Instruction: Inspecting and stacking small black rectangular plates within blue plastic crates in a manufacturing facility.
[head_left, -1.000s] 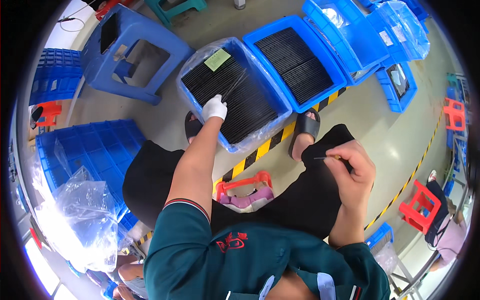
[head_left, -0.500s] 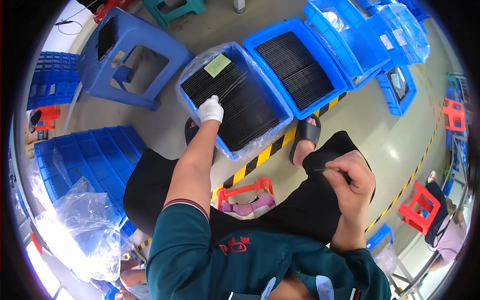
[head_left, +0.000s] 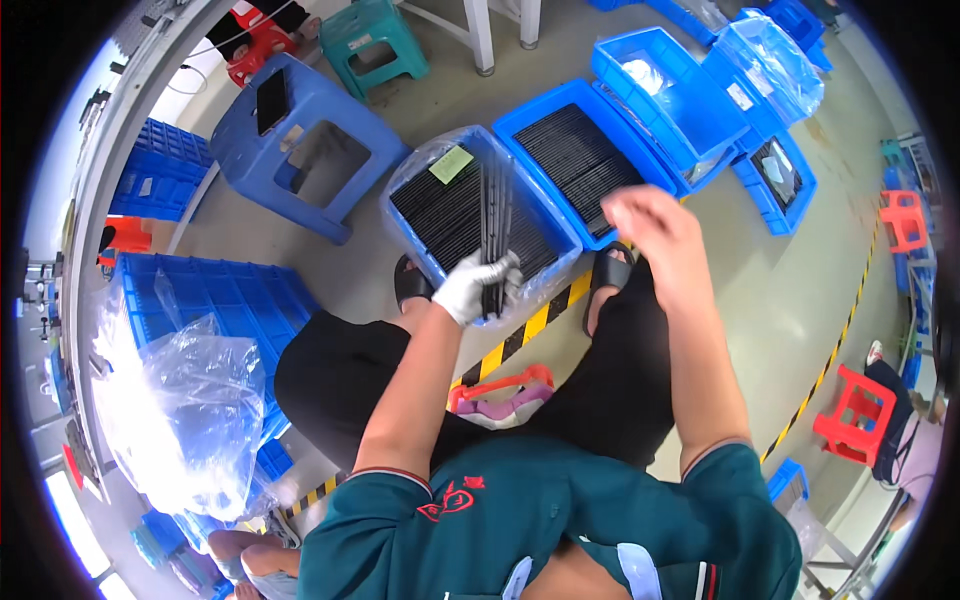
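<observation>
My left hand, in a white glove, grips a bundle of thin black strips and holds them upright over the near bin. Below it, a blue bin lined with clear plastic contains rows of the same kind of strips, with a green paper note on top. My bare right hand is raised beside the second blue bin, which also holds rows of black strips. Its fingers are smeared by motion, and whether anything is between them cannot be made out.
A blue stool with a dark flat device on it stands at the left. Blue crates with clear plastic are nearer. More blue bins stand far right. Striped tape crosses the floor by my feet.
My left hand has lifted a bundle of strips out of the lined bin. My right hand has moved up and forward toward the second bin; the thin dark piece it pinched is no longer visible.
</observation>
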